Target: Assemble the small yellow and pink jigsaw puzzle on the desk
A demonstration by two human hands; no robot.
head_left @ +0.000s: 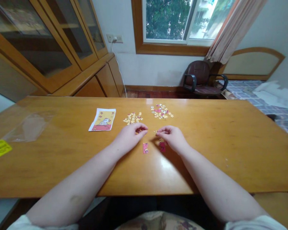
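Left forearm (86, 179): bare, slanting inward across table (139, 179) near edge | left hand (129, 136): fingers curled, thumb close to fingertips | right forearm (213, 182): bare, slanting inward, same edge | right hand (172, 137): thumb and fingertips pinched | hands: apart, level

The wooden counter (201, 172) is smooth and glossy. Puzzle pieces (161, 111) at twelve o'clock look like card; shiny plastic wrap (33, 127) lies at nine.

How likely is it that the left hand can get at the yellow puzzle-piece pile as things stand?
Probably yes: the yellow puzzle-piece pile lies just beyond the left hand, and nothing visible blocks the way. Whether those fingers already hold something is hard to tell.
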